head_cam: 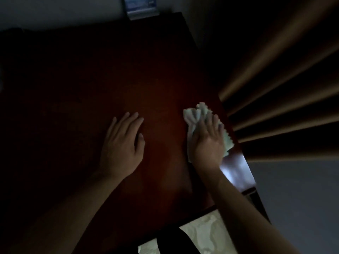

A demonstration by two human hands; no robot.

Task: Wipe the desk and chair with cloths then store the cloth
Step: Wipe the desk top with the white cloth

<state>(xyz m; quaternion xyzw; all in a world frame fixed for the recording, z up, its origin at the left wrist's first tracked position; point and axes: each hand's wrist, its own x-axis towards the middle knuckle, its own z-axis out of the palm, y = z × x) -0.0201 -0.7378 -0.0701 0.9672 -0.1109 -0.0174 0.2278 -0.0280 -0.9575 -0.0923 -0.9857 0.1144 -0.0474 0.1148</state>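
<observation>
We press the cloth [194,116] flat on the dark counter [156,79] with our right hand [208,142], at the right middle of the frame, close to the counter's right edge. The fingers [213,121] lie spread on top of it, pushing down, not pinching it. Our left hand [122,142] rests flat and open on the bare counter, holding nothing.

We think the cloth is soft, light and floppy. It will bunch up and slide easily. The best hold looks like the middle, under our palm, so the loose ends do not drag.

The cloth is crumpled. Its long way runs from the lower right up toward the upper left, with the ruffled end sticking out past our fingers.
</observation>
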